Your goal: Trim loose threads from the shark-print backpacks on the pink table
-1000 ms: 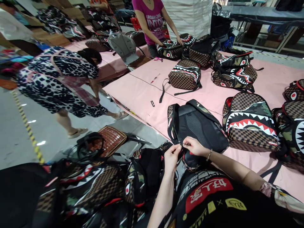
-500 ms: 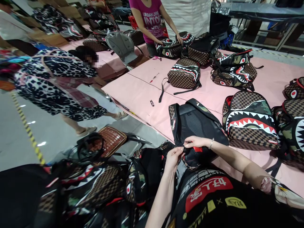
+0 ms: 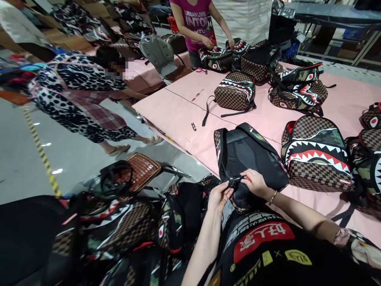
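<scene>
A backpack (image 3: 253, 159) lies back side up at the near edge of the pink table, its black padded panel and shoulder straps showing. My left hand (image 3: 218, 196) pinches a bunched black strap (image 3: 233, 183) at the pack's lower left corner. Close to its right, my right hand (image 3: 255, 183) is closed around a small thing with a red part (image 3: 248, 179); its thin dark end reaches to the strap. Fingers cover most of that thing, so its kind is unclear.
A shark-mouth checkered backpack (image 3: 317, 159) stands to the right, another (image 3: 235, 93) farther back. A red pen (image 3: 197, 95) and small black snips (image 3: 193, 126) lie on the pink table (image 3: 175, 115). Piled backpacks (image 3: 119, 226) fill the lower left. Two people work beyond, near a woven-seat chair (image 3: 143, 171).
My right hand has drawn slightly up and to the right, away from the left, and turned. The left still pinches the strap. The view has shifted a little.
</scene>
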### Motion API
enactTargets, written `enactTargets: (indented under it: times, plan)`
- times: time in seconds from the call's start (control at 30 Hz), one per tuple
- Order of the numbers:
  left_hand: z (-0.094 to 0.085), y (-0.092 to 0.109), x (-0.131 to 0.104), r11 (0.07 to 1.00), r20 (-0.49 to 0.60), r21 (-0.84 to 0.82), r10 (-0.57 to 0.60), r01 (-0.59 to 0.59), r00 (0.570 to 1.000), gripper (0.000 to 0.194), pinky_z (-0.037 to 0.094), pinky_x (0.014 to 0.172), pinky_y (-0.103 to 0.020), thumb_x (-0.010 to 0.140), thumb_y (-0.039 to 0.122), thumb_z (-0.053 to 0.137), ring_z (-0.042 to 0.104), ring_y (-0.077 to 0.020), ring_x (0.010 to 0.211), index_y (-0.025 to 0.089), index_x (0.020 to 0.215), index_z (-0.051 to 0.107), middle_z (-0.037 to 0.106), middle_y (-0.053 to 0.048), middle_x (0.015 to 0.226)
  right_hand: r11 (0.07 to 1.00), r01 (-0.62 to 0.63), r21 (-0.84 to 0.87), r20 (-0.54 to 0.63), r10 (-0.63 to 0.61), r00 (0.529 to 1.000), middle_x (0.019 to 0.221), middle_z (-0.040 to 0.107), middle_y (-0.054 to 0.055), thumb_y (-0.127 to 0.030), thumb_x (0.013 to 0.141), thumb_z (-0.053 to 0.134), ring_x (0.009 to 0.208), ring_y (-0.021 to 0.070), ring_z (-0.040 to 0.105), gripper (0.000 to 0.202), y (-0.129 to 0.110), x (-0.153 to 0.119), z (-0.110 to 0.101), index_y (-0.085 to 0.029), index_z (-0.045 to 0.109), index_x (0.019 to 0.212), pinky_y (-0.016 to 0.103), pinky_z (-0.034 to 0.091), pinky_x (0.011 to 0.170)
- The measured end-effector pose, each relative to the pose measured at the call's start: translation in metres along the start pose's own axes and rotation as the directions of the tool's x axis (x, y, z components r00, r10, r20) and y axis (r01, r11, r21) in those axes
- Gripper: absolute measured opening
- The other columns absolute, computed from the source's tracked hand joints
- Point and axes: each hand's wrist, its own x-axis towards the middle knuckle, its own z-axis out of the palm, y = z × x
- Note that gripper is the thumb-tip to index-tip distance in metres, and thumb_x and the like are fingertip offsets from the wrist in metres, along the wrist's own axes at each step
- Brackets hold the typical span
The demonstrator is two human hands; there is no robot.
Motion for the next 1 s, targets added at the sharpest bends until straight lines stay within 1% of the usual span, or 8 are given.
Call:
enactTargets:
  times: [0.1,0.17,0.23,0.37,0.53,0.67,0.8,1.0]
  plan:
    - [0.001,0.0,0.001,1.0,0.002,-0.001,-0.001,0.001,1.0,0.012,0.052,0.056,-0.025,0.073,-0.003,0.048,0.059,-0.012,0.053,0.003,0.074,0.059,0.062,-0.007,0.066,0.971,0.14,-0.194,0.012,-0.141,0.99,0.086,0.056,0.001,-0.039,0.086,0.033,0.082,0.0041,0.044,0.033,0.001,-0.002,-0.007,-0.018,0.058,0.089,0.019,0.031,0.078]
    - [0.001,0.0,0.001,1.0,0.003,0.004,0.0,0.0,1.0,0.011,0.053,0.055,-0.025,0.072,-0.003,0.049,0.058,-0.0114,0.052,0.003,0.074,0.059,0.062,-0.006,0.065,0.941,0.201,-0.271,0.058,-0.193,0.98,0.087,0.055,0.001,-0.041,0.086,0.031,0.081,0.0045,0.042,0.035,-0.002,-0.001,-0.013,-0.019,0.058,0.089,0.02,0.029,0.077]
    - [0.002,0.0,0.002,1.0,0.009,0.01,0.001,-0.001,1.0,0.011,0.053,0.055,-0.024,0.072,-0.003,0.05,0.058,-0.0113,0.052,0.003,0.074,0.06,0.062,-0.006,0.065,0.921,0.241,-0.305,0.114,-0.216,0.97,0.087,0.055,0.001,-0.044,0.086,0.03,0.08,0.0052,0.04,0.037,-0.006,0.003,-0.021,-0.02,0.057,0.091,0.021,0.027,0.075]
    - [0.001,-0.001,0.004,1.0,0.023,0.027,0.001,-0.002,1.0,0.01,0.053,0.054,-0.023,0.071,-0.002,0.052,0.059,-0.0124,0.055,0.002,0.074,0.06,0.063,-0.008,0.069,0.898,0.293,-0.327,0.216,-0.231,0.949,0.089,0.053,0.0,-0.047,0.086,0.025,0.081,0.0063,0.039,0.041,-0.014,0.011,-0.033,-0.021,0.055,0.094,0.022,0.024,0.073]
    - [0.001,-0.001,0.004,0.999,0.029,0.04,0.004,-0.005,1.0,0.009,0.053,0.055,-0.024,0.071,-0.002,0.053,0.06,-0.0127,0.056,0.001,0.073,0.061,0.063,-0.008,0.069,0.866,0.341,-0.366,0.295,-0.239,0.925,0.09,0.052,0.002,-0.046,0.086,0.024,0.081,0.0069,0.037,0.041,-0.02,0.018,-0.04,-0.02,0.054,0.095,0.022,0.021,0.071]
    - [0.002,-0.001,0.005,0.999,0.033,0.05,-0.001,-0.001,0.999,0.008,0.054,0.056,-0.024,0.07,-0.002,0.054,0.06,-0.0131,0.057,0.001,0.072,0.061,0.063,-0.009,0.069,0.835,0.375,-0.404,0.323,-0.254,0.912,0.09,0.052,0.003,-0.044,0.087,0.023,0.082,0.0071,0.036,0.04,-0.025,0.021,-0.046,-0.02,0.054,0.095,0.023,0.019,0.07]
    - [0.002,-0.002,0.006,0.998,0.039,0.055,-0.006,0.004,0.999,0.007,0.054,0.056,-0.024,0.07,-0.001,0.054,0.059,-0.0124,0.055,0.002,0.07,0.06,0.062,-0.009,0.067,0.819,0.401,-0.411,0.322,-0.281,0.904,0.087,0.052,0.003,-0.041,0.088,0.021,0.081,0.0068,0.036,0.039,-0.027,0.022,-0.049,-0.019,0.054,0.091,0.023,0.018,0.069]
    - [0.002,-0.001,0.006,0.999,0.054,0.043,-0.019,0.016,0.998,0.008,0.054,0.057,-0.025,0.07,-0.001,0.054,0.06,-0.0142,0.058,0.002,0.073,0.06,0.063,-0.011,0.071,0.823,0.423,-0.38,0.322,-0.311,0.894,0.083,0.051,0.004,-0.041,0.088,0.024,0.078,0.0065,0.035,0.04,-0.02,0.021,-0.047,-0.017,0.056,0.087,0.024,0.017,0.067]
